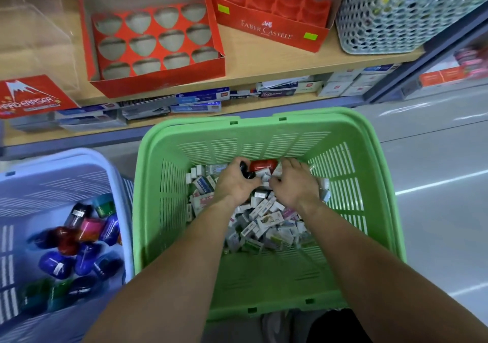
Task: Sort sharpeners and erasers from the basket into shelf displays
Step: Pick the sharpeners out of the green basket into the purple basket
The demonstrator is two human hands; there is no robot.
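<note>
Both my hands are down inside the green basket, on a heap of small white boxed erasers. My left hand is closed around a dark sharpener. A red sharpener lies just beyond it, between my hands. My right hand rests with fingers curled into the eraser pile; I cannot see what, if anything, it holds. On the shelf above stand a red display box with heart-shaped holes, all vacant, and a red Faber-Castell display tray.
A pale blue basket at the left holds several coloured sharpeners. A red Hard Eraser box and a clear cover sit at the shelf's left; a grey mesh basket stands at its right. Stacked boxes fill the lower shelf.
</note>
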